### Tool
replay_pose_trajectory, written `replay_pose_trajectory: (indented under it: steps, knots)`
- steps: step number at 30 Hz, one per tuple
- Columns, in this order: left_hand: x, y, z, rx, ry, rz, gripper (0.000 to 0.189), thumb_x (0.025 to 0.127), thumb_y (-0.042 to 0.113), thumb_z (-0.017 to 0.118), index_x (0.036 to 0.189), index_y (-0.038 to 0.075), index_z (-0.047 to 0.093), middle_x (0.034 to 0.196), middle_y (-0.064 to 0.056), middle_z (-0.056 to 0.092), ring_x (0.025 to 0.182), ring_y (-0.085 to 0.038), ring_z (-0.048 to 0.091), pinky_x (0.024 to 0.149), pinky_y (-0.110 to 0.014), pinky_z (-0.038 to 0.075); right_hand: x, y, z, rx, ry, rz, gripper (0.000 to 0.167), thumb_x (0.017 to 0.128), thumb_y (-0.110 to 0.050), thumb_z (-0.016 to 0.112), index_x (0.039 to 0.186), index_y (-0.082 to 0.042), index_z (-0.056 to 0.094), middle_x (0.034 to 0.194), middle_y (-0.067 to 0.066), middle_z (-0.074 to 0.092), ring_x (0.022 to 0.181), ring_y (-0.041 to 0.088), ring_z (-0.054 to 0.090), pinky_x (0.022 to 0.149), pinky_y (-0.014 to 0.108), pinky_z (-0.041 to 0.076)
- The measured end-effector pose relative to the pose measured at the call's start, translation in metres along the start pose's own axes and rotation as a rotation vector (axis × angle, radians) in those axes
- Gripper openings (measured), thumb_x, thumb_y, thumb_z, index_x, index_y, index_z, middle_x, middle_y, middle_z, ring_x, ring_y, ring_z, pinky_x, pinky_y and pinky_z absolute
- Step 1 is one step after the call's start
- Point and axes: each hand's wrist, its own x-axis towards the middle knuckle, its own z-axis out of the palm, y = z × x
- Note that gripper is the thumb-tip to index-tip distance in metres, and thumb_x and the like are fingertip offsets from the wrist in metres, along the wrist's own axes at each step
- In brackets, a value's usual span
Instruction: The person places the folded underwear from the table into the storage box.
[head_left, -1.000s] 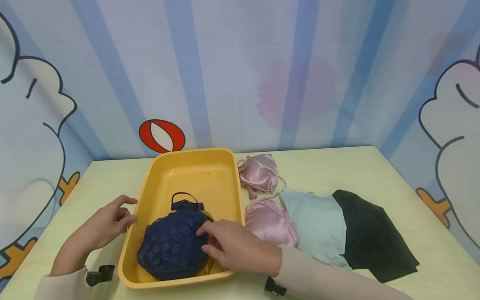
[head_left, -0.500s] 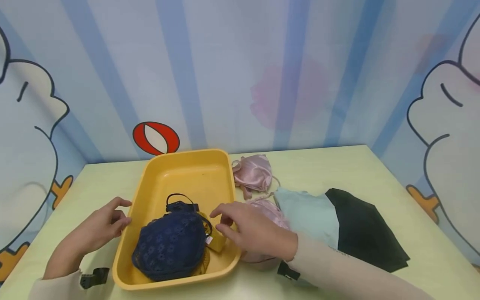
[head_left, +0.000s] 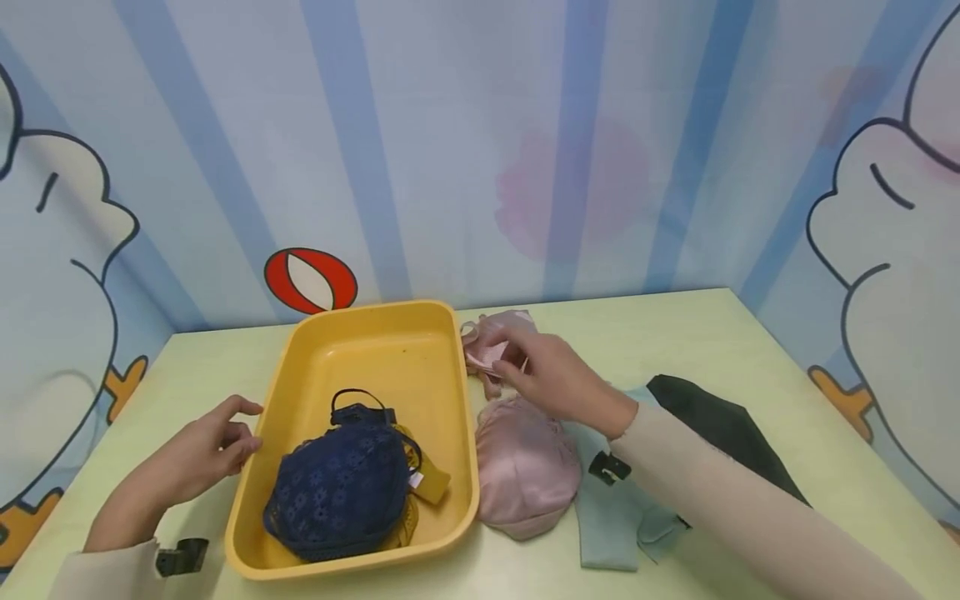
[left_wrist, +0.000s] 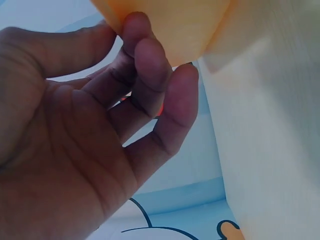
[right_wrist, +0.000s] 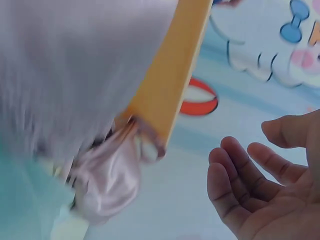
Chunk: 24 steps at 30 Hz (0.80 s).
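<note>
My left hand (head_left: 198, 450) stays at the left rim of the yellow tray (head_left: 465, 417), its fingertips (left_wrist: 150, 57) against the tray's side in the left wrist view. Within the tray lies a navy lace bra (head_left: 337, 492), cups stacked, with a mustard lace garment (head_left: 431, 483) showing from beneath. To the tray's right is a pink satin bra, with a near cup (head_left: 528, 475) and a far cup (head_left: 480, 354). Over the far cup hovers my right hand (head_left: 558, 375), fingers loosely bent, nothing in them; the right wrist view shows a gap between fingers and cup (right_wrist: 112, 182).
A mint green garment (head_left: 607, 533) lies right of the pink bra, partly under my right sleeve. Beyond it is a black garment (head_left: 720, 425). A printed curtain (head_left: 450, 167) rises behind the pale table (head_left: 637, 333).
My right hand has left the navy bra, moving right and away to above the far pink cup. The mustard garment's right part has come into sight. The left hand keeps its place.
</note>
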Motion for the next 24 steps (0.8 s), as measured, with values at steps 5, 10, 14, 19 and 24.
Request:
replay_pose_trajectory:
  steps: [5, 10, 14, 19, 24]
  knots:
    - [0.004, -0.002, -0.002, 0.006, -0.03, -0.02, 0.038, 0.094, 0.003, 0.055, 0.125, -0.008, 0.035, 0.069, -0.001, 0.053, 0.059, -0.018, 0.047, 0.051, -0.027, 0.039, 0.01, 0.026, -0.01, -0.029, -0.037, 0.142, 0.029, 0.095, -0.012, 0.057, 0.123, -0.012, 0.056, 0.09, 0.001, 0.064, 0.08, 0.011, 0.059, 0.067, 0.029, 0.05]
    - [0.008, -0.009, -0.007, 0.001, -0.049, -0.023, 0.041, 0.093, 0.008, 0.059, 0.124, -0.008, 0.038, 0.077, -0.002, 0.058, 0.065, -0.019, 0.052, 0.055, -0.029, 0.044, 0.022, 0.049, -0.012, -0.022, -0.101, 0.255, 0.032, 0.095, -0.014, 0.058, 0.125, -0.004, 0.055, 0.1, 0.007, 0.063, 0.091, 0.019, 0.06, 0.074, 0.034, 0.051]
    - [0.008, -0.013, -0.011, -0.003, -0.047, -0.015, 0.046, 0.091, 0.013, 0.064, 0.123, -0.009, 0.04, 0.083, -0.002, 0.06, 0.068, -0.019, 0.055, 0.057, -0.03, 0.047, 0.03, 0.065, -0.011, -0.016, -0.172, 0.335, 0.036, 0.094, -0.016, 0.058, 0.127, -0.002, 0.052, 0.11, 0.015, 0.061, 0.1, 0.025, 0.059, 0.08, 0.038, 0.05]
    - [0.009, -0.013, -0.014, -0.024, -0.048, 0.015, 0.059, 0.088, 0.016, 0.068, 0.131, -0.009, 0.037, 0.096, -0.008, 0.062, 0.072, -0.02, 0.057, 0.058, -0.03, 0.049, 0.035, 0.079, -0.012, -0.039, -0.214, 0.432, 0.046, 0.095, -0.024, 0.057, 0.132, 0.0, 0.046, 0.122, 0.022, 0.055, 0.111, 0.032, 0.054, 0.087, 0.044, 0.046]
    - [0.014, -0.013, -0.014, -0.074, -0.059, 0.021, 0.063, 0.093, 0.018, 0.062, 0.14, -0.009, 0.029, 0.108, -0.017, 0.059, 0.081, -0.021, 0.061, 0.064, -0.032, 0.053, 0.038, 0.088, -0.014, -0.04, -0.259, 0.532, 0.059, 0.095, -0.034, 0.053, 0.138, 0.003, 0.036, 0.132, 0.025, 0.047, 0.118, 0.036, 0.048, 0.095, 0.047, 0.04]
